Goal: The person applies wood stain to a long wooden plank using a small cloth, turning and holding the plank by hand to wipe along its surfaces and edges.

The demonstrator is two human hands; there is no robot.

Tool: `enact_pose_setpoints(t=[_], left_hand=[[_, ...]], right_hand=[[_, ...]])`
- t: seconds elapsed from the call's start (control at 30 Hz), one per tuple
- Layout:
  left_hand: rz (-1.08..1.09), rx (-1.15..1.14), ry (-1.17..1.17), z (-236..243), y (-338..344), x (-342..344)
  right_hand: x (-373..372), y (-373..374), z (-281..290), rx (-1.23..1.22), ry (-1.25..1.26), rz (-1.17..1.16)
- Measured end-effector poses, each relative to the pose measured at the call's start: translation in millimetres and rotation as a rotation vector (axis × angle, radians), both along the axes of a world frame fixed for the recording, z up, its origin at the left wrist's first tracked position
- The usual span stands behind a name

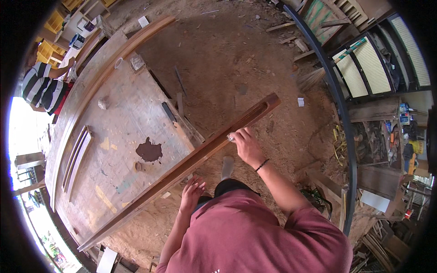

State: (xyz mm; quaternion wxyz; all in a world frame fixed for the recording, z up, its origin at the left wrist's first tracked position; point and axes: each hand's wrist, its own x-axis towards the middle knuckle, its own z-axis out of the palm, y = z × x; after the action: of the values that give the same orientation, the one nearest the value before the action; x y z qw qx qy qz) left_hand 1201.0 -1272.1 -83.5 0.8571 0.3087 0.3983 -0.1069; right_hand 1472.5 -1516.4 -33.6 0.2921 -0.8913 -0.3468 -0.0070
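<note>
A long brown wooden beam (205, 152) with a groove along it lies slantwise over the near edge of the worktable, its far right end sticking out beyond the top. My right hand (248, 146) is closed at that overhanging part, fingers pinched on something small and pale against the wood, too small to make out. My left hand (192, 194) is beside the beam's near side, fingers loosely bent and apart, holding nothing visible. A dark brown puddle (149, 150) is on the tabletop beyond the beam, with a small round cup (138, 166) close to it.
The worktable (120, 123) also bears curved wooden strips (77, 157), a pale crumpled wad (103, 104) and a long rail (104, 68) along its far side. A person (45, 86) in a striped shirt stands across it. Scraps litter the dirt floor (227, 59); shelves (378, 136) are at right.
</note>
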Motion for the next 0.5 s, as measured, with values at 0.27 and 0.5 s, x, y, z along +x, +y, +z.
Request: enact_pose_setpoints(t=[0.27, 0.5], left_hand=[[0.003, 0.022, -0.015, 1.7, -1.4, 7.9], [-0.001, 0.003, 0.014, -6.3, -1.9, 4.0]], right_hand=[[74.0, -69.4, -16.8, 0.038, -0.159, -0.424], [-21.7, 13.9, -12.7, 0.162, 0.059, -0.056]])
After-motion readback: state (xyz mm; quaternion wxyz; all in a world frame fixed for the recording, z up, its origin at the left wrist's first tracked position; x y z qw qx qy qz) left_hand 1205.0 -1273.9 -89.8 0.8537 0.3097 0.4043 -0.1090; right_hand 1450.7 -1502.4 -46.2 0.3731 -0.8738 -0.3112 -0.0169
